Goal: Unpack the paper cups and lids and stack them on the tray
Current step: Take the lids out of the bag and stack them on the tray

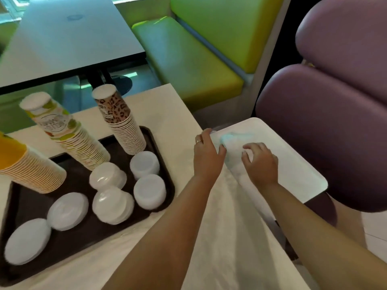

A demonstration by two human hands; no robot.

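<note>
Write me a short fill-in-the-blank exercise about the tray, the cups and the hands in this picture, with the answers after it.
1. The dark tray holds ___ tall stacks of paper cups.
2. The stack of cups nearest the green bench has a ___ print.
3. The piles of lids on the tray are ___ in colour.
4. The left hand and right hand are both to the ___ of the tray.

Answers: three; leopard; white; right
</note>
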